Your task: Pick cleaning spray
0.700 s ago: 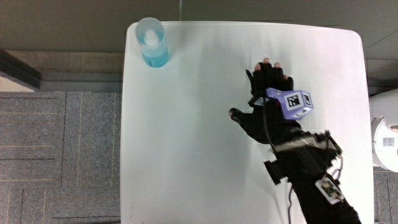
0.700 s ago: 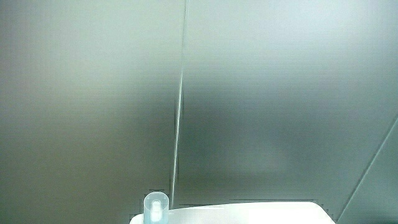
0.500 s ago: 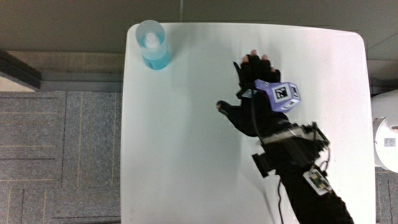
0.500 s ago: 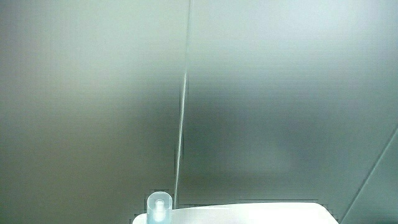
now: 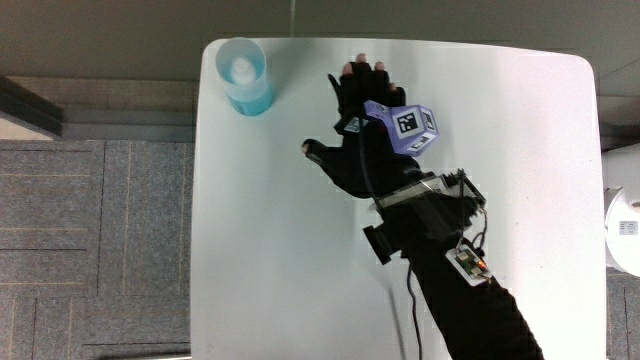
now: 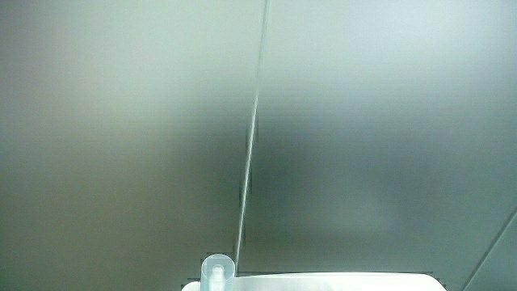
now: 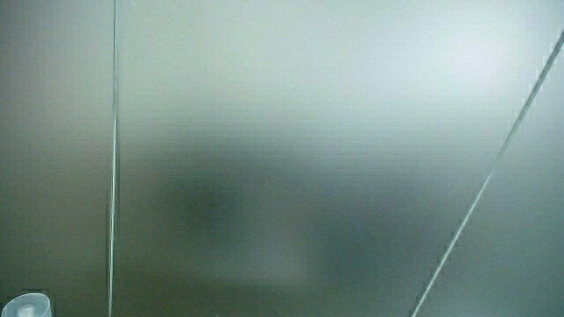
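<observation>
Gloved hand (image 5: 372,140), item one: over the bare table (image 5: 280,250), fingers loosely spread with thumb set apart, holding nothing.
Cleaning spray (image 5: 244,74), item two: clear bottle of blue liquid, upright at a table corner farthest from the person, apart from the hand, which lies beside it along the same table edge. Both side views show mostly pale wall, with the bottle's cap just visible (image 6: 217,270) (image 7: 26,305).
</observation>
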`<state>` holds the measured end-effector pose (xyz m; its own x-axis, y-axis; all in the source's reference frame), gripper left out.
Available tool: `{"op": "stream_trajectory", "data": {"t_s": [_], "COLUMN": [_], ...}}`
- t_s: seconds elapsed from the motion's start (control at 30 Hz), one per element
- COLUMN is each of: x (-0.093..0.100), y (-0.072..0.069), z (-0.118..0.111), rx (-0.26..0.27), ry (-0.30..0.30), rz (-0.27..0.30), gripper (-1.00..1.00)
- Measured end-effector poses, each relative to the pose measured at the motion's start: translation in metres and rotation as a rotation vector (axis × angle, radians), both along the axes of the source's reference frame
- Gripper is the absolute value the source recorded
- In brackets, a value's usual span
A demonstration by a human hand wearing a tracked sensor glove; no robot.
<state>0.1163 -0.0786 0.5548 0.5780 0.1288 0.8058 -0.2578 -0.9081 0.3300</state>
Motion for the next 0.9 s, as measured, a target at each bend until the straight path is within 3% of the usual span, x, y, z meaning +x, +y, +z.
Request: {"op": "stream_trajectory", "data": {"t_s": [0.03, 0.07, 0.1, 0.2, 0.3, 0.43, 0.5, 0.9], "x": [0.001, -0.002, 0.000, 0.003, 0.006, 0.011, 0.012, 0.002], "y": [0.000, 0.000, 0.000, -0.001, -0.002, -0.001, -0.001, -0.009], "z": [0.006, -0.015, -0.012, -0.005, 0.001, 0.011, 0.013, 0.009], "rx": [-0.011, 0.001, -0.014, -0.030, -0.029, -0.075, -0.079, -0.050], "ry": [0.007, -0.121, -0.165, -0.249, -0.391, -0.557, -0.605, -0.606], "rz": [0.009, -0.004, 0.010, 0.020, 0.047, 0.091, 0.096, 0.080], "gripper": [0.00, 0.00, 0.00, 0.00, 0.00, 0.00, 0.00, 0.00]}}
